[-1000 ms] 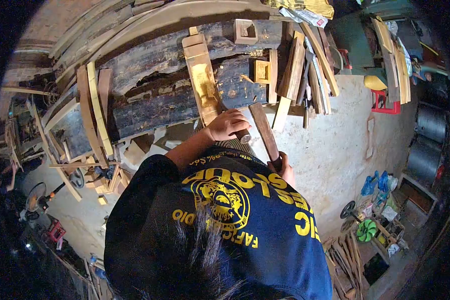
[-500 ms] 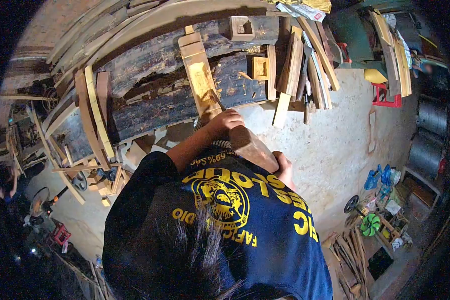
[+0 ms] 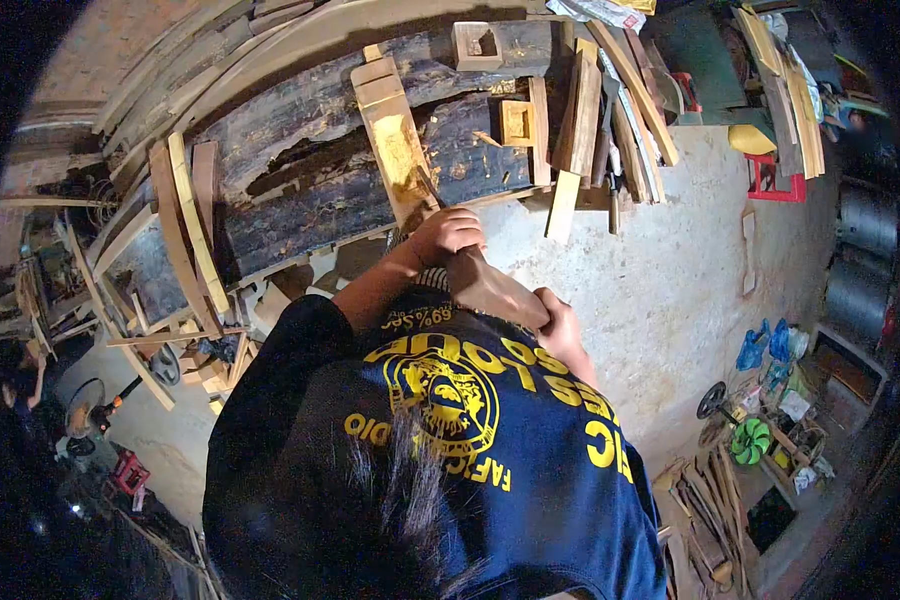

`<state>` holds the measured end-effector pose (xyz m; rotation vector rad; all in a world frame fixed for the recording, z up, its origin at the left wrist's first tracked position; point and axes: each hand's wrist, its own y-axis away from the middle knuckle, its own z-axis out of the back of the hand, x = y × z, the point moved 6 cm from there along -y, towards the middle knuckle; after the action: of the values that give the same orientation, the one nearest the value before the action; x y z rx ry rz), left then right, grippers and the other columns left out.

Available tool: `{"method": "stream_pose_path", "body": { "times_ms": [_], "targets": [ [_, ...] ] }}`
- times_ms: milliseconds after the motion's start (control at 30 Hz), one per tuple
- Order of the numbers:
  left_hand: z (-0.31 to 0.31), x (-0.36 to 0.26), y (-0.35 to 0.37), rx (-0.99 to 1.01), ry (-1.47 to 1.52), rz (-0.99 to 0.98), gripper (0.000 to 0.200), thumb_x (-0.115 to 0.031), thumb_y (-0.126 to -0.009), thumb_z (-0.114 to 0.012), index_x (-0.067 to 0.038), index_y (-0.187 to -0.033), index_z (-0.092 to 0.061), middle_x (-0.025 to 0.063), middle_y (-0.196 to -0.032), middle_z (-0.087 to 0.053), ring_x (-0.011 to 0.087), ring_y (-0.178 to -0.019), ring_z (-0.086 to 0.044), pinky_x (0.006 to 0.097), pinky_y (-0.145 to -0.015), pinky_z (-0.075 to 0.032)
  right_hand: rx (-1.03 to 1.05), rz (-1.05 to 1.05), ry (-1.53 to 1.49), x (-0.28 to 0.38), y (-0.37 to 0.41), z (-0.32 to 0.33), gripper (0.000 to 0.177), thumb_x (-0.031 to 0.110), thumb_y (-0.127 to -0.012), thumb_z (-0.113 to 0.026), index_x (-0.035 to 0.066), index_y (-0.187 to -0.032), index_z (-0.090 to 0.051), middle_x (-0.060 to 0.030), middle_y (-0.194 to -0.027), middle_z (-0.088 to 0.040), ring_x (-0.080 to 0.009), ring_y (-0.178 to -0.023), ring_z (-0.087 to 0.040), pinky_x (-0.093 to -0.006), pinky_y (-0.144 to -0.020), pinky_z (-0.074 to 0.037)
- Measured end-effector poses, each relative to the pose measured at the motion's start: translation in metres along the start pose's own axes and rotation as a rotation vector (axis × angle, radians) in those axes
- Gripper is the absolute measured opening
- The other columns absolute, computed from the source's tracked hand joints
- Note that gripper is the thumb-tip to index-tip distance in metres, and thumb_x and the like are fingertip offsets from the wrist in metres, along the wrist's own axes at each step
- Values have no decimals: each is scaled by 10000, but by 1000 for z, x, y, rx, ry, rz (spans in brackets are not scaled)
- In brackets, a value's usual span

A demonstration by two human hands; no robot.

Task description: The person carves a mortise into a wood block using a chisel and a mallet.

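A long wooden piece (image 3: 392, 135) lies across the dark slab bench, with a pale hollow cut into its upper face and chips inside. My left hand (image 3: 448, 235) is closed around a chisel (image 3: 429, 188), whose dark blade slants into the near end of that hollow. Most of the chisel's handle is hidden by the fingers. In front of my chest, my right hand (image 3: 562, 328) grips a thick wooden mallet (image 3: 495, 288). The mallet's far end is right beside my left hand; whether it touches the chisel is hidden.
Two small hollowed wooden blocks (image 3: 516, 123) sit on the bench (image 3: 300, 150), with loose chips around. Wooden strips and tools (image 3: 580, 130) lie at its right end, and planks (image 3: 185, 230) at its left. A fan (image 3: 750, 440) stands at lower right. Another person's arm shows far left.
The mallet and my right hand have shifted a little up and left, and more of that hand shows. My left hand has moved slightly, still around the chisel.
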<state>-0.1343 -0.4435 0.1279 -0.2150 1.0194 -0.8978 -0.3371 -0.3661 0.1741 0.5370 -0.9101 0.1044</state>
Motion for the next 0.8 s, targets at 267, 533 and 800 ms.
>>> {"method": "stream_pose_path", "body": {
  "times_ms": [267, 533, 800],
  "targets": [
    [-4, 8, 25, 6, -126, 89, 95, -179, -623, -639, -136, -688, -585, -4, -721, -561, 187, -805, -561, 311, -726, -408, -113, 18, 237, -1, 9, 1, 354, 305, -629, -662, 92, -890, -553, -164, -780, -612, -362, -735, -595, -415, -615, -464],
    [24, -13, 3, 45, -4, 130, 72, -125, -669, -620, -73, -682, -572, 53, -698, -545, 224, -762, -544, 328, -702, -416, -155, -37, 94, 0, 5, 0, 374, 287, -623, -663, 54, -901, -574, -185, -767, -597, -374, -733, -589, -397, -621, -466],
    [10, -3, -3, 47, 16, 159, 93, -136, -664, -622, -89, -715, -560, 53, -724, -536, 221, -767, -531, 339, -721, -412, -231, 55, 36, 6, 2, 9, 303, 153, -614, -641, 7, -869, -569, -121, -685, -574, -147, -638, -557, -284, -588, -447]
  ]
}}
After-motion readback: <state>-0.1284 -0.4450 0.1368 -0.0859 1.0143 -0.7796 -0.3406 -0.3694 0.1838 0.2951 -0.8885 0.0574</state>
